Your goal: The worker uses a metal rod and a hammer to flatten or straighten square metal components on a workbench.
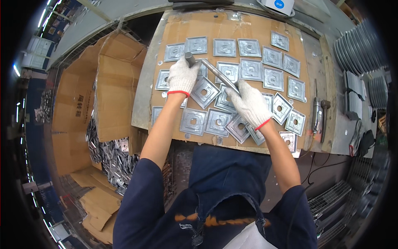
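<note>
Both my hands wear white knit gloves with red cuffs. My left hand [182, 75] is closed around a grey cylinder [190, 57], whose round end shows above the fingers. The rest of it is hidden by the glove. My right hand [250, 102] grips a shiny metal rod [219, 72] that slants up and left toward the left hand. Under and around both hands lie many square metal plates [205, 92] with raised rims. Several in the near rows have a hole in the middle, such as the plate [194, 122] near the left forearm.
Brown cardboard [195, 27] covers the tabletop. At the left, a large cardboard box [118, 83] stands above a heap of metal pieces [116, 162]. A hand tool [317, 114] lies along the table's right edge. Stacked grey discs [358, 45] stand at the far right.
</note>
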{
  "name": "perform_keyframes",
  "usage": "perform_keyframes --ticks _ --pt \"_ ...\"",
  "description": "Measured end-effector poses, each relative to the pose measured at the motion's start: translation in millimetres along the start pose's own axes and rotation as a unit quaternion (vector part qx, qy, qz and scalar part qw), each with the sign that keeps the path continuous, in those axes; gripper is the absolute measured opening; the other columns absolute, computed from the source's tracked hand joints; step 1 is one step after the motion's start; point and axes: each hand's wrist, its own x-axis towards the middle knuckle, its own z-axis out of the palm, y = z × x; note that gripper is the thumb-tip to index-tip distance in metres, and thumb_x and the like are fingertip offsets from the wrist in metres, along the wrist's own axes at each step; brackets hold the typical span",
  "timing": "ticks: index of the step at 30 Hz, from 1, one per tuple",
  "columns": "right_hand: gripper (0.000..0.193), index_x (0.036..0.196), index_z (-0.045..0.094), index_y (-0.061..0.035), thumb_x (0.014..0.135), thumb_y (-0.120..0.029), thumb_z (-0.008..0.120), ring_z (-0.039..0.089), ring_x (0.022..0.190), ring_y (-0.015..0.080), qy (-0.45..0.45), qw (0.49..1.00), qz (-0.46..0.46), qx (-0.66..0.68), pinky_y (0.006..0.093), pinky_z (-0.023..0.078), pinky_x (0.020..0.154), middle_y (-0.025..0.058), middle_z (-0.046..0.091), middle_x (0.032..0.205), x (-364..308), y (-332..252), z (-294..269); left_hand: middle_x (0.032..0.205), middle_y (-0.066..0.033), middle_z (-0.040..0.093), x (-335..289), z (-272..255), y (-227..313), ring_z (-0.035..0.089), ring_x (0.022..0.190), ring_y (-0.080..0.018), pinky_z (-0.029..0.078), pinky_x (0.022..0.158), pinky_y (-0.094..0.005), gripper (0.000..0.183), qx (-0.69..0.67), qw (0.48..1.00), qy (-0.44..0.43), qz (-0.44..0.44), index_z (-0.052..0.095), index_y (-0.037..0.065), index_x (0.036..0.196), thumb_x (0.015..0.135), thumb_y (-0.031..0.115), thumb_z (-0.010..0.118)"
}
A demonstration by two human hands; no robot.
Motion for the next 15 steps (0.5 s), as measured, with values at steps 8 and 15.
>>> perform_keyframes --ticks 8,15 --pt "0.034 0.115 0.062 -0.0056 0.107 -0.038 0.068 0.075 0.075 0.0418 0.239 0.931 -0.239 0.135 0.0476 0.057 0.063 0.0233 0.072 0.082 23 -80 -9 0.114 -0.0220 0.080 0 -3 7 0.076 0.111 -0.0416 0.060 0.096 -0.0511 0.051 0.021 0.999 -0.025 -0.025 0.074 0.007 0.124 0.093 0.047 0.078" --pt "0.048 0.111 0.060 -0.0021 0.111 -0.050 0.054 0.074 0.085 0.0479 -0.014 0.982 -0.089 -0.164 0.0573 0.058 0.076 0.0261 0.074 0.086 53 -36 1 0.114 -0.0226 0.080 -3 -5 9 0.075 0.112 -0.0421 0.060 0.097 -0.0511 0.048 0.019 0.999 -0.042 -0.009 0.074 0.008 0.124 0.094 0.045 0.079"
